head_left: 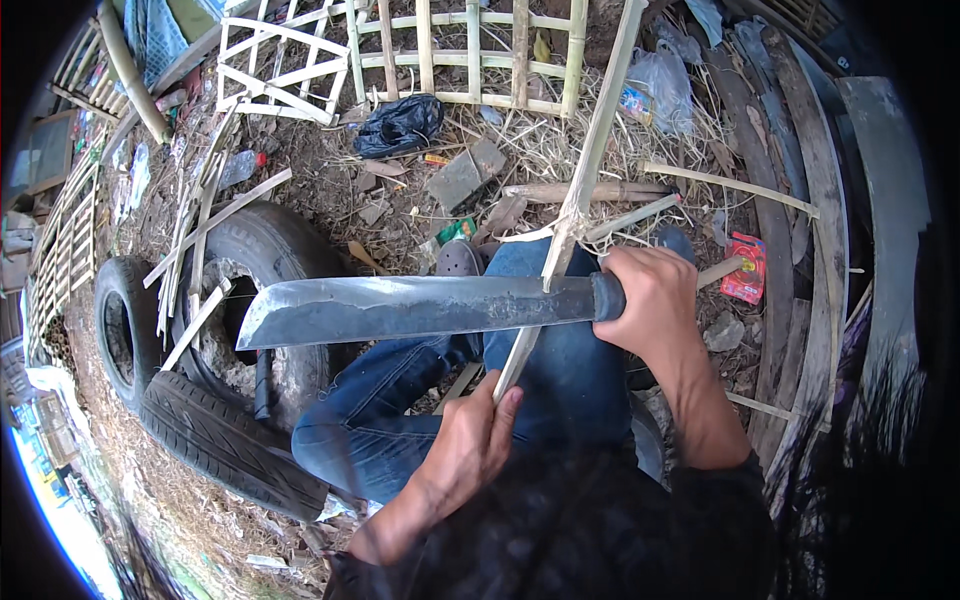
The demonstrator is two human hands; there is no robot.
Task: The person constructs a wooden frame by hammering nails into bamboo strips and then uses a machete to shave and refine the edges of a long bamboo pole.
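Note:
My right hand (650, 300) grips a machete (420, 308) by its dark handle. The broad blade points left across my lap, its grey metal stained and worn. A long pale bamboo strip (598, 130) runs from my lap up toward the top of the view, and the blade lies across it. My left hand (468, 435) is closed round the strip's lower end, below the blade. Where blade and strip cross, a frayed, split node (565, 228) shows just above the metal. My knees in blue jeans (400, 385) are under both.
Bamboo lattice frames (470, 97) stand at the far side. Old tyres (235, 440) lie at the left, with loose bamboo slats (205, 225) over them. A concrete block (466, 173), a black plastic bag (400, 125) and a red package (743, 268) lie on the littered ground. Planks (815, 300) line the right.

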